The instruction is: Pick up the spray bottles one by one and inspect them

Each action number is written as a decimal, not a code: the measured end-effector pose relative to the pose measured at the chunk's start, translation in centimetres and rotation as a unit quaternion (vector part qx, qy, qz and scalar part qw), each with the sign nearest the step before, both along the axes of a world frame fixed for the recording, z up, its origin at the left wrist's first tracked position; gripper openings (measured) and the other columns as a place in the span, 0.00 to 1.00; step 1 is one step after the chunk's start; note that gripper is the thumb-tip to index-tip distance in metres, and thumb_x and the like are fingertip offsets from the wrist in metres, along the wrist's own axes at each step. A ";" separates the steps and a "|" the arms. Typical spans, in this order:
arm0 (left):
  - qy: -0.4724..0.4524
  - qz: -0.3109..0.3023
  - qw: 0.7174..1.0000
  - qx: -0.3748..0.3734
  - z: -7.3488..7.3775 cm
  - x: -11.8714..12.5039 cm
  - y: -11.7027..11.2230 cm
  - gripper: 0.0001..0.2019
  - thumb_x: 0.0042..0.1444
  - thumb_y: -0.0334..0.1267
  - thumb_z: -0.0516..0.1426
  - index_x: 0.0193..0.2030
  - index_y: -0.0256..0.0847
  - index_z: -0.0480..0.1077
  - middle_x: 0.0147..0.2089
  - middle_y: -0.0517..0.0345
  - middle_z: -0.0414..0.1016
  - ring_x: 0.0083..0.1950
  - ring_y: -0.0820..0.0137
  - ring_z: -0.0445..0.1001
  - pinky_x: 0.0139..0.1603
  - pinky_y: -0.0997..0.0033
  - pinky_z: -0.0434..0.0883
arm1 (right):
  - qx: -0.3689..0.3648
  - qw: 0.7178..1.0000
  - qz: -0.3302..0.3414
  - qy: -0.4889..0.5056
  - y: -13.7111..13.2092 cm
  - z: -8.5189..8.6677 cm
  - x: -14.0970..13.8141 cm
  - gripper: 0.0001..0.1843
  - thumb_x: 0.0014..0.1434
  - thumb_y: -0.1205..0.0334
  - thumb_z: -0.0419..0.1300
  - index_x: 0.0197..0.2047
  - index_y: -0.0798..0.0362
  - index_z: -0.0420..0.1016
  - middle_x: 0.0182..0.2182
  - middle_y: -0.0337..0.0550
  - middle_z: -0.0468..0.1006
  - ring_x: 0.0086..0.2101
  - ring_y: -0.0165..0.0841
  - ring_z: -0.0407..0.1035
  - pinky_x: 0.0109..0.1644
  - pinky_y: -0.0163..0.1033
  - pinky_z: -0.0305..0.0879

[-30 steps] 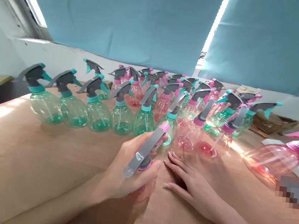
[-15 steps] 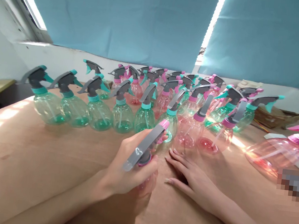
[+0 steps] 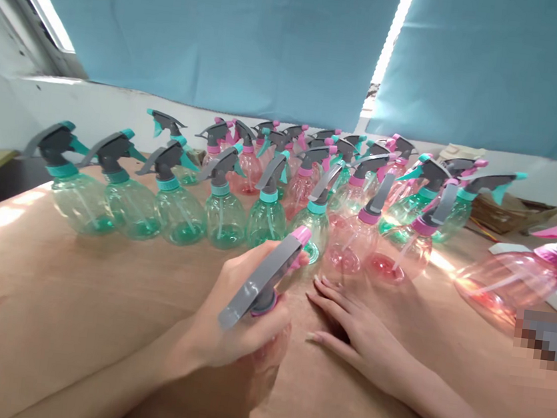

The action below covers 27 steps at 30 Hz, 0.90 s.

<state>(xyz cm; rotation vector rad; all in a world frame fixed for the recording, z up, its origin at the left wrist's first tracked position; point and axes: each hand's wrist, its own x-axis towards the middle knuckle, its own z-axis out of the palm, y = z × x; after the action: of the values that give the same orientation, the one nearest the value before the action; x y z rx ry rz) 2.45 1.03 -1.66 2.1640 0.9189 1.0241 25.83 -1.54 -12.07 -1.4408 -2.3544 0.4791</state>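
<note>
- Fingers (image 3: pixel 246 264) of the left hand (image 3: pixel 230 321) are wrapped around the neck of the pink spray bottle (image 3: pixel 268 362), which is held at the table's (image 3: pixel 48 290) near centre, grey trigger tilted.
- Right hand (image 3: pixel 364 343) is laid flat just beside it, fingers (image 3: pixel 329 297) slightly spread.
- Green bottles (image 3: pixel 177 211) and pink bottles (image 3: pixel 354 248) are ranged in rows behind.
</note>
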 end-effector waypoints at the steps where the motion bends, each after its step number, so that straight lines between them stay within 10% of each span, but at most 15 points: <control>1: -0.002 0.004 1.000 -0.002 -0.1 0.0 0.0 0.16 0.53 0.30 0.53 0.50 0.45 0.66 0.35 0.61 0.72 0.28 0.71 0.68 0.34 0.68 0.70 | 0.003 1.000 0.001 0.001 0.0 0.0 0.0 0.33 0.66 0.42 0.52 0.68 0.51 0.61 0.68 0.53 0.59 0.66 0.48 0.54 0.67 0.60 0.54; 27: -0.023 0.005 0.999 -0.025 -0.7 0.1 0.4 0.18 0.53 0.33 0.57 0.52 0.47 0.67 0.36 0.59 0.71 0.27 0.66 0.70 0.32 0.63 0.71 | 0.016 1.000 0.002 0.011 0.0 -0.2 0.1 0.32 0.66 0.43 0.54 0.68 0.48 0.61 0.67 0.51 0.60 0.66 0.48 0.54 0.67 0.60 0.54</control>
<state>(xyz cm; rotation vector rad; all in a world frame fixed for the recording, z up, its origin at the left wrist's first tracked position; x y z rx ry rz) 2.52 1.47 -2.37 2.0881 0.9247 1.0410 25.93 -1.58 -12.23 -1.4097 -2.3368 0.4544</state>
